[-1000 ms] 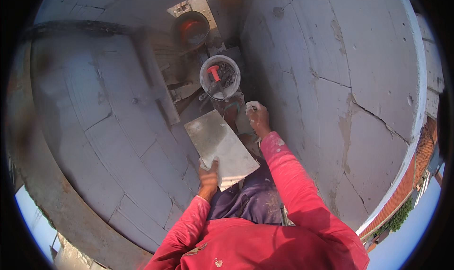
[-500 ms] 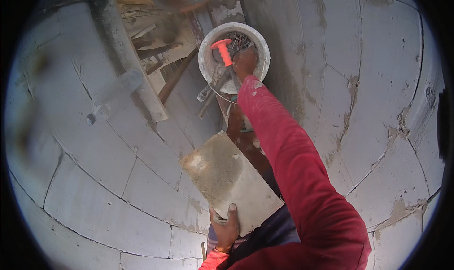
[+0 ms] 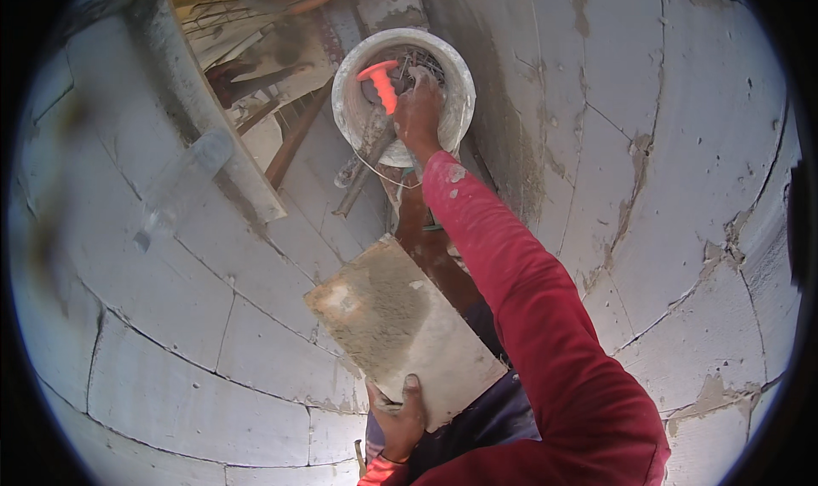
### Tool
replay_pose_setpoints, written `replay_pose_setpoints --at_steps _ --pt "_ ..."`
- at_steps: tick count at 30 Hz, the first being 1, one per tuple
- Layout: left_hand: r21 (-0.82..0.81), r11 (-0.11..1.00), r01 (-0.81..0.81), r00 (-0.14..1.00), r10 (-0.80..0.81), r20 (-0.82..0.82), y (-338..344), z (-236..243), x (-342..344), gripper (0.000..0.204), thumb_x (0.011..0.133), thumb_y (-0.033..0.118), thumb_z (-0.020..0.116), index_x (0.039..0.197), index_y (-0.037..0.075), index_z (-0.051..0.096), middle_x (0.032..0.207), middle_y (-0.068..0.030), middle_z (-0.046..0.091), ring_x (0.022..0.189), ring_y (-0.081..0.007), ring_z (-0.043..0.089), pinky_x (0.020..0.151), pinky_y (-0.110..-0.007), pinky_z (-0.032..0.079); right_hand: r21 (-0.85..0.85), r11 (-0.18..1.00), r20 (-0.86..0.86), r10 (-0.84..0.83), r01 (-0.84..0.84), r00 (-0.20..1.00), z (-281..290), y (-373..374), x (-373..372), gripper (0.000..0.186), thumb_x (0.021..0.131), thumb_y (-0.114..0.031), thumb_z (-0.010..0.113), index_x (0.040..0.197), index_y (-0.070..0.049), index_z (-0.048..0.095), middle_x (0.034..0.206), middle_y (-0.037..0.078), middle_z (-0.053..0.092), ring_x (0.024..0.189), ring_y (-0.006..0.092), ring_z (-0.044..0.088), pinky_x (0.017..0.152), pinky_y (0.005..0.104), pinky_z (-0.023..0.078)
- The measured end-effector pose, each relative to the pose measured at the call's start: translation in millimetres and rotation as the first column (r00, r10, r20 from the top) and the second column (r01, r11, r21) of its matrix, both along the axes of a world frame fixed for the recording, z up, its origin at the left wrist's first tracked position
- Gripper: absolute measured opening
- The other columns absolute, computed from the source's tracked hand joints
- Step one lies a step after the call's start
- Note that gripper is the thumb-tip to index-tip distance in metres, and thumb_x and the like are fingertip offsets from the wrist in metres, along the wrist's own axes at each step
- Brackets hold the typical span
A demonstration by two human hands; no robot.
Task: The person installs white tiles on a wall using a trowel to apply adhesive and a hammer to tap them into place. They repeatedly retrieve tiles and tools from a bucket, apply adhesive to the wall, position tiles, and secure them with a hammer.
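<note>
My left hand (image 3: 400,418) grips the near edge of a flat rectangular board (image 3: 456,362), thumb on top. Grey-brown mortar coats the board's far left part. Ahead, my right hand (image 3: 420,111) reaches into a whitish, mortar-crusted bucket (image 3: 464,115). Its fingers are bent together over a heap of thin, nail-like metal pieces (image 3: 413,60); what they hold, if anything, I cannot make out. Beside that hand stands a chisel with an orange guarded grip (image 3: 382,84). Dusty tool handles (image 3: 352,172) lean out over the bucket's near left rim.
Pale block walls (image 3: 665,188) rise on both sides, with mortar smears along the joints. A clear plastic bottle (image 3: 189,179) lies at the left beside a board-edged opening (image 3: 217,103) with timber inside. At the top is a blurred round container with an orange rim (image 3: 294,0).
My right hand has shifted slightly left within the bucket, its fingers deeper among the metal pieces. The view has shifted a little; the left hand keeps its hold on the board.
</note>
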State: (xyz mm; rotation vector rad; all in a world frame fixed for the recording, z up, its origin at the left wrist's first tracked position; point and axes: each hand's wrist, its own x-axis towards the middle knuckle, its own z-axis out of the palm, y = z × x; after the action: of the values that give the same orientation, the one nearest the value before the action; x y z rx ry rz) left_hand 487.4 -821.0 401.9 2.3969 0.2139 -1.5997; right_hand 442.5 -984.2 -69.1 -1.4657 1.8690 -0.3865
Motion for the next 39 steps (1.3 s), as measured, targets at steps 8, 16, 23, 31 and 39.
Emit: replay_pose_setpoints --at_steps 8,16,23,31,39 --pt "-0.019 0.999 -0.041 0.999 0.041 -0.014 -11.2 -2.2 -5.3 0.047 0.098 0.010 0.068 0.136 -0.005 0.045 0.126 -0.0157 0.061 0.114 -0.0215 0.060 0.101 -0.034 0.046 0.096 0.889 0.086 -0.456 0.448 0.886 -5.2 -42.3 -0.7 0.051 0.091 -0.011 0.058 0.138 0.007 0.046 0.132 0.032 0.056 0.124 0.0453 0.054 0.107 0.0518 0.041" --pt "-0.024 0.997 -0.070 0.997 0.070 0.017 -3.9 -7.6 6.7 0.049 0.097 0.009 0.069 0.137 -0.004 0.044 0.127 -0.0154 0.061 0.115 -0.0215 0.059 0.102 -0.034 0.046 0.265 0.846 0.506 -0.530 0.462 0.681 0.5 -8.2 -8.8 0.036 0.097 -0.010 0.051 0.129 0.006 0.050 0.112 0.024 0.067 0.110 0.0384 0.066 0.096 0.0499 0.048" --pt "0.014 0.997 -0.073 0.997 0.073 -0.012 1.1 -9.2 22.1 0.051 0.097 0.012 0.070 0.138 -0.004 0.043 0.127 -0.0154 0.061 0.115 -0.0221 0.060 0.102 -0.034 0.046 0.241 0.960 -0.086 0.164 -0.139 0.983 -6.8 -45.4 -16.4 0.043 0.099 -0.020 0.057 0.137 0.000 0.053 0.111 0.026 0.070 0.102 0.0425 0.069 0.089 0.0528 0.053" --pt "0.045 0.998 -0.037 0.999 0.038 -0.027 4.4 -15.3 30.5 0.054 0.096 0.011 0.067 0.142 -0.003 0.041 0.127 -0.0150 0.060 0.114 -0.0218 0.058 0.102 -0.035 0.045 0.097 0.959 -0.182 0.281 -0.267 0.942 3.0 -50.5 -15.7 0.033 0.100 -0.022 0.057 0.124 -0.001 0.061 0.106 0.028 0.066 0.094 0.0460 0.068 0.083 0.0534 0.055" --pt "0.078 0.997 -0.027 1.000 0.027 0.000 -5.9 -15.9 26.8 0.052 0.098 0.018 0.069 0.137 -0.005 0.043 0.124 -0.0173 0.063 0.112 -0.0233 0.063 0.099 -0.034 0.048 0.291 0.957 0.130 -0.030 -0.009 0.991 17.8 -64.9 3.2 0.033 0.098 -0.015 0.057 0.127 -0.001 0.063 0.094 0.027 0.072 0.089 0.0445 0.071 0.080 0.0546 0.055"
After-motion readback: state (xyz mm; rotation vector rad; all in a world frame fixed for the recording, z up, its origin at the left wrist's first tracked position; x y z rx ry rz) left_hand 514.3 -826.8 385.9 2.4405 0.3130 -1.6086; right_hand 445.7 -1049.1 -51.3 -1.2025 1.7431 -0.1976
